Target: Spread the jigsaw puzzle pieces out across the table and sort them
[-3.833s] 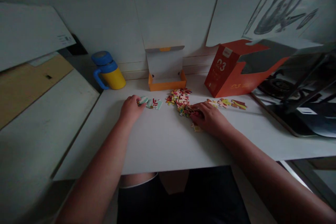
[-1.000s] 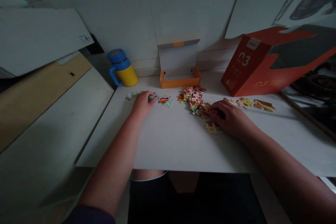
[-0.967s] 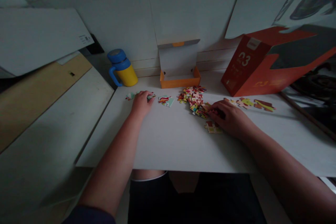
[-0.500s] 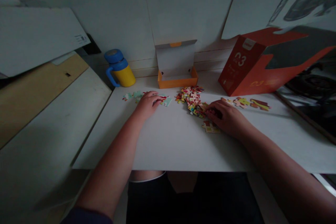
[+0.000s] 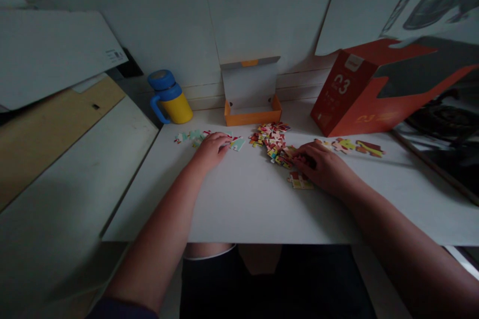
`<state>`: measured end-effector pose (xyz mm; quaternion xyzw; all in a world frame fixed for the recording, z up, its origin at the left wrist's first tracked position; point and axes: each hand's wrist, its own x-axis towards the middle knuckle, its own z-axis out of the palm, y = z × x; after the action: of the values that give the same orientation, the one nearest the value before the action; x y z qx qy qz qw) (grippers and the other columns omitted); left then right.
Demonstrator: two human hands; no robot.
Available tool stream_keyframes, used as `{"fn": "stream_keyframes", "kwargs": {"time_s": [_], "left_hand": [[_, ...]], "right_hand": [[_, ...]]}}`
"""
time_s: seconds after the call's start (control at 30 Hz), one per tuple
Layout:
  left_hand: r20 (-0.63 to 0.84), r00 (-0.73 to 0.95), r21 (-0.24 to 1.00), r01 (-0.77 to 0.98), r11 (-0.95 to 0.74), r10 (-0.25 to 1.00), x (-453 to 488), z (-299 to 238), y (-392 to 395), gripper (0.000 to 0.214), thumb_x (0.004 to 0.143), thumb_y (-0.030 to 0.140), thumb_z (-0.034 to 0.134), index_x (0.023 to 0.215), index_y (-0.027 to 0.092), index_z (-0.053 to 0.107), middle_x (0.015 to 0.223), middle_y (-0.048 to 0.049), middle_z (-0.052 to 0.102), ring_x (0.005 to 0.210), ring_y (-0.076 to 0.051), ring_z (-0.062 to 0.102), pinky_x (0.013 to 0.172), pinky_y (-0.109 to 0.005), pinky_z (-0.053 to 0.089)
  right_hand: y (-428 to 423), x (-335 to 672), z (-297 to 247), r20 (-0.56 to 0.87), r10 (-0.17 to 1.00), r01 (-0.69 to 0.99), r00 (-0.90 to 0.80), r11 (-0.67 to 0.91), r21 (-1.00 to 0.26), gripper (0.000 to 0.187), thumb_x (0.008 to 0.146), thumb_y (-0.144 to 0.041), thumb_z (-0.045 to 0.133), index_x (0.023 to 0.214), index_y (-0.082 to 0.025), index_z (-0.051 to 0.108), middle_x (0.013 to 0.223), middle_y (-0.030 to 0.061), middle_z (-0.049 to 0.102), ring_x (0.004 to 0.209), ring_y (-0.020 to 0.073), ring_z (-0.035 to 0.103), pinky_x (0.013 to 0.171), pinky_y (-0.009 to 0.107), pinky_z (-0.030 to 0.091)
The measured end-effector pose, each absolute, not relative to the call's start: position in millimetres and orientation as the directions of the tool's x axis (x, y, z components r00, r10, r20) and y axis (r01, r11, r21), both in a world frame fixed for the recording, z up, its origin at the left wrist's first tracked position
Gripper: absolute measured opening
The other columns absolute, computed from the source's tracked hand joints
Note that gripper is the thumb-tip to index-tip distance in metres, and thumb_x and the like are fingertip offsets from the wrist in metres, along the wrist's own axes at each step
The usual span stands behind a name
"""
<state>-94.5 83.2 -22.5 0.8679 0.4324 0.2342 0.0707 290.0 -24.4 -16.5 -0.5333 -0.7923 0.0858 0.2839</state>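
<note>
My left hand (image 5: 211, 149) rests on the table beside a row of pale green jigsaw puzzle pieces (image 5: 237, 144), its fingers loosely stretched and the thumb apart. It covers part of that row. At the near right end of a mixed pile of puzzle pieces (image 5: 272, 137), my right hand (image 5: 321, 165) has its fingertips closed on a puzzle piece, mostly hidden by the fingers. Just in front of that hand lie joined brown and yellow puzzle pieces (image 5: 300, 181). More puzzle pieces (image 5: 343, 145), pink, yellow and brown, lie beyond its knuckles to the right.
Behind the pile an orange box (image 5: 253, 118) stands with its lid up against the wall. A yellow and blue mug (image 5: 177, 107) is at the back left. The large red box (image 5: 346, 93) occupies the back right. White boards (image 5: 56, 55) lean in from the left.
My left hand has shifted very slightly down and towards me, its fingers a little lower over the green pieces. The right hand and the pile look the same.
</note>
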Motion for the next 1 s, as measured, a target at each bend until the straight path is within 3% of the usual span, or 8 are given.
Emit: {"fn": "stream_keyframes", "kwargs": {"time_s": [0.17, 0.37, 0.5, 0.63, 0.77, 0.87, 1.0], "left_hand": [[0.348, 0.461, 0.266, 0.787, -0.557, 0.817, -87.6, -29.4, 85.3, 0.034, 0.106, 0.027, 0.055, 0.134, 0.023, 0.072, 0.143, -0.0111, 0.069, 0.137, -0.027, 0.061, 0.125, -0.049, 0.043], [0.292, 0.623, 0.274, 0.672, -0.688, 0.725, -68.4, -27.5, 75.5, 0.039, 0.107, 0.030, 0.054, 0.144, 0.029, 0.067, 0.158, -0.0056, 0.062, 0.148, -0.026, 0.054, 0.131, -0.053, 0.035], [0.296, 0.639, 0.276, 0.654, -0.704, 0.710, -62.3, -23.0, 70.9, 0.031, 0.105, 0.034, 0.060, 0.133, 0.026, 0.071, 0.150, -0.0098, 0.067, 0.139, -0.029, 0.061, 0.125, -0.052, 0.042], [0.349, 0.630, 0.270, 0.641, -0.718, 0.694, -65.2, -16.8, 67.9, 0.015, 0.101, 0.032, 0.066, 0.112, 0.024, 0.072, 0.123, -0.0096, 0.073, 0.121, -0.029, 0.066, 0.114, -0.049, 0.051], [0.348, 0.588, 0.245, 0.695, -0.676, 0.730, -70.1, -11.7, 63.8, 0.007, 0.098, 0.030, 0.069, 0.094, 0.025, 0.069, 0.108, -0.0085, 0.073, 0.115, -0.030, 0.067, 0.110, -0.048, 0.052], [0.336, 0.500, 0.178, 0.799, -0.575, 0.798, -75.3, -10.1, 64.2, 0.017, 0.095, 0.029, 0.072, 0.081, 0.025, 0.065, 0.098, -0.0084, 0.072, 0.105, -0.031, 0.068, 0.103, -0.048, 0.054], [0.365, 0.336, 0.106, 0.911, -0.398, 0.868, -82.2, -10.0, 67.2, 0.020, 0.094, 0.029, 0.070, 0.076, 0.025, 0.063, 0.086, -0.0093, 0.069, 0.092, -0.032, 0.067, 0.092, -0.049, 0.056]], "right_hand": [[-25.0, 290.3, -11.9, 0.350, 0.921, 0.800, -0.174, 0.340, -0.495, 0.024, 0.102, -0.045, 0.060, 0.099, -0.026, 0.073, 0.101, 0.0097, 0.075, 0.088, 0.0278, 0.071, 0.079, 0.042, 0.055], [-25.7, 300.5, -8.7, 0.309, 0.917, 0.688, 0.253, 0.054, -0.724, 0.035, 0.101, -0.057, 0.062, 0.105, -0.025, 0.073, 0.084, 0.0064, 0.079, 0.072, 0.0264, 0.075, 0.069, 0.040, 0.055], [-24.1, 304.4, -8.5, 0.268, 0.884, 0.585, 0.382, -0.007, -0.811, 0.045, 0.096, -0.066, 0.068, 0.109, -0.023, 0.072, 0.091, 0.0098, 0.080, 0.075, 0.0267, 0.077, 0.069, 0.038, 0.058], [-16.7, 301.8, -15.0, 0.187, 0.881, 0.376, 0.434, 0.011, -0.927, 0.055, 0.086, -0.071, 0.076, 0.113, -0.024, 0.065, 0.108, 0.0110, 0.079, 0.075, 0.0239, 0.076, 0.061, 0.035, 0.060], [-11.0, 303.1, -25.5, 0.161, 0.906, 0.181, 0.392, 0.095, -0.979, 0.053, 0.083, -0.061, 0.082, 0.117, -0.026, 0.061, 0.126, 0.0122, 0.076, 0.090, 0.0242, 0.079, 0.077, 0.041, 0.067], [-12.4, 308.4, -29.0, 0.176, 0.892, 0.339, 0.416, 0.028, -0.940, 0.049, 0.088, -0.053, 0.077, 0.126, -0.025, 0.062, 0.120, 0.0131, 0.078, 0.082, 0.0254, 0.079, 0.071, 0.042, 0.066], [-18.5, 304.9, -23.9, 0.374, 0.896, 0.732, 0.240, 0.086, -0.676, 0.034, 0.097, -0.049, 0.066, 0.117, -0.022, 0.072, 0.108, 0.0130, 0.079, 0.080, 0.0274, 0.076, 0.077, 0.045, 0.062]]}}
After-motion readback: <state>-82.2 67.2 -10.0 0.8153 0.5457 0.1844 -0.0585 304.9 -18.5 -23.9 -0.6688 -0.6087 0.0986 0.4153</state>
